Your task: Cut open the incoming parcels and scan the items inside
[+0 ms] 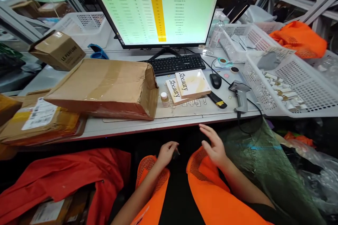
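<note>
My left hand (pixel 167 153) hangs below the desk edge, above my lap, with its fingers curled around a small dark thing I cannot make out. My right hand (pixel 213 144) floats beside it with fingers stretched out and apart, holding nothing. Both are near the orange mesh vest (pixel 211 190) I wear. On the desk just above them lie two cream "Beauty" boxes (pixel 188 86), a small bottle (pixel 164 99), a black-and-yellow utility knife (pixel 218 101) and a grey barcode scanner (pixel 239 95).
A large opened cardboard box (pixel 105 88) lies on the desk left of centre, with taped parcels (pixel 39 121) further left. Behind are a keyboard (pixel 175 64), mouse (pixel 216 81) and monitor (pixel 158 7). White baskets (pixel 290 84) stand right; a green sack (pixel 264 168) and red bag (pixel 66 179) flank my legs.
</note>
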Tool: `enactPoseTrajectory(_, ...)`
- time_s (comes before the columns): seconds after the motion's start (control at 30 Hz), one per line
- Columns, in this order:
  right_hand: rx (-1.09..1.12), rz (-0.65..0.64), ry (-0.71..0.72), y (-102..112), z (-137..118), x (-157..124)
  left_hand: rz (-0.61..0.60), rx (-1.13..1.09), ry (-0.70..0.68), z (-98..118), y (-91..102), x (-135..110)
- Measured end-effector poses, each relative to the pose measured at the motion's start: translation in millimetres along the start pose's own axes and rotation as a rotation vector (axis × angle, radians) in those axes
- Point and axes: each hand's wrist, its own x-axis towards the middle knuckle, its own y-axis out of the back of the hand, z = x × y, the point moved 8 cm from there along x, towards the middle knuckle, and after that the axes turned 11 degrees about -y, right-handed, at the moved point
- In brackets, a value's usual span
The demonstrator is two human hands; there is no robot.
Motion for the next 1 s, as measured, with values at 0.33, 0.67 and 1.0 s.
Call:
enactPoseTrajectory(0.33, -0.165, 0.394, -0.192, 112.3, 37.9, -12.0, -0.119, 0.306, 0.042, -24.9, 24.2, 22.0)
enactPoseTrajectory(0.67, -0.282, 0.719, -0.097, 188.0, 45.9, 38.3, -0.353, 0.28, -0.172, 51.4, 19.8, 15.5)
enactPoseTrajectory(1.0, -0.673, 0.504, -0.805, 220.3, 142.7, 111.0, -0.035, 0.328, -0.708, 166.2, 56.8, 20.0)
